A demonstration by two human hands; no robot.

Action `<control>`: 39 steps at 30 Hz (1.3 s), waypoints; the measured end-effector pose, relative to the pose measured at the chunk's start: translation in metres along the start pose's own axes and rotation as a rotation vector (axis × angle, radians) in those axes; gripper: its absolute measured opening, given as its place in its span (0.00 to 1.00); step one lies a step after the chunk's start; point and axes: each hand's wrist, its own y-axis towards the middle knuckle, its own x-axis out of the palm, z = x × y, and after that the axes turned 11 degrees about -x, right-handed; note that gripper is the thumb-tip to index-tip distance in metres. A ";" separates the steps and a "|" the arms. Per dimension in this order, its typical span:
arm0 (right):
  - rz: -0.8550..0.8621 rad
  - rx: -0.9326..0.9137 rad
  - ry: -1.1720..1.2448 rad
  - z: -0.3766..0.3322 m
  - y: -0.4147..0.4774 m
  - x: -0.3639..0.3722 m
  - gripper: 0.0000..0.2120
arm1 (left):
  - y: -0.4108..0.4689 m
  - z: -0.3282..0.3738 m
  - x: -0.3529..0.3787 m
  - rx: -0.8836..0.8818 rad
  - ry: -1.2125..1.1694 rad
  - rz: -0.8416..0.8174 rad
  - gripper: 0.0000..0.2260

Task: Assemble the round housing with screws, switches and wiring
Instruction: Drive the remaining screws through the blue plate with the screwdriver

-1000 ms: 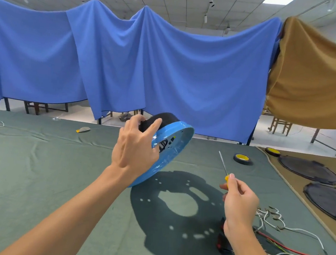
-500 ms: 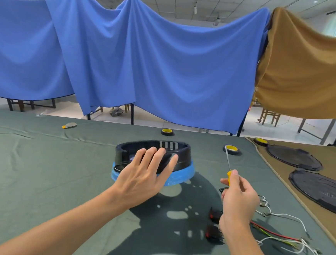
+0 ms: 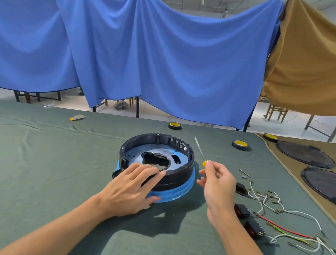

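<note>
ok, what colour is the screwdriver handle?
Yellow. The screwdriver handle shows just above the fingertips of the right hand in the head view.

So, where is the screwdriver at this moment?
In the head view, right of centre: the right hand pinches the screwdriver, tip up, just right of the housing, with the wires further right.

Bright, even light comes from above; soft shadows fall on the surface (image 3: 39, 167) toward the viewer. Edges bend from wide-angle distortion.
</note>
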 end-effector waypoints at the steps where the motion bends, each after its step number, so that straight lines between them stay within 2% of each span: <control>1: -0.016 0.005 -0.008 0.000 -0.001 0.004 0.08 | 0.000 0.001 0.000 -0.014 -0.009 0.024 0.21; 6: -0.063 0.013 -0.110 0.004 -0.004 0.019 0.06 | 0.013 0.014 -0.004 -0.095 -0.019 0.159 0.07; 9: -0.026 0.036 -0.147 0.003 0.001 0.026 0.06 | 0.024 0.030 -0.005 -0.231 0.035 0.213 0.06; 14: 0.002 0.154 -0.087 0.005 0.005 0.024 0.07 | 0.049 0.061 0.002 -0.452 0.062 0.042 0.07; 18: -0.058 0.238 -0.029 0.005 0.012 0.005 0.06 | 0.076 0.083 0.011 -0.543 0.142 -0.102 0.06; 19: -0.083 0.214 -0.127 0.007 0.016 -0.002 0.06 | 0.080 0.088 0.015 -0.556 0.160 -0.117 0.07; 21: -0.167 0.077 -0.494 0.012 0.022 -0.014 0.04 | 0.083 0.095 0.022 -0.576 0.186 -0.136 0.11; 23: -0.265 -0.077 -0.891 0.014 0.022 -0.023 0.06 | 0.077 0.096 0.029 -0.537 0.215 -0.117 0.12; 24: -0.306 -0.142 -1.015 0.015 0.020 -0.026 0.05 | 0.072 0.093 0.031 -0.496 0.221 -0.088 0.13; 26: -0.370 -0.233 -1.166 0.015 0.014 -0.027 0.01 | 0.064 0.085 0.035 -0.408 0.209 -0.016 0.16; 27: -0.386 -0.271 -1.215 0.015 0.012 -0.027 0.03 | 0.061 0.081 0.036 -0.378 0.198 0.021 0.16; 29: -0.405 -0.321 -1.271 0.016 0.010 -0.027 0.06 | 0.056 0.073 0.037 -0.342 0.156 0.082 0.13; 34: -0.435 -0.349 -1.283 0.017 0.013 -0.022 0.06 | 0.041 0.049 0.031 -0.262 0.000 0.162 0.10; 37: -0.449 -0.334 -1.255 0.020 0.014 -0.021 0.03 | 0.034 0.036 0.030 -0.181 -0.015 0.204 0.09; 39: -0.461 -0.320 -1.229 0.021 0.015 -0.020 0.05 | 0.030 0.032 0.029 -0.145 0.017 0.207 0.09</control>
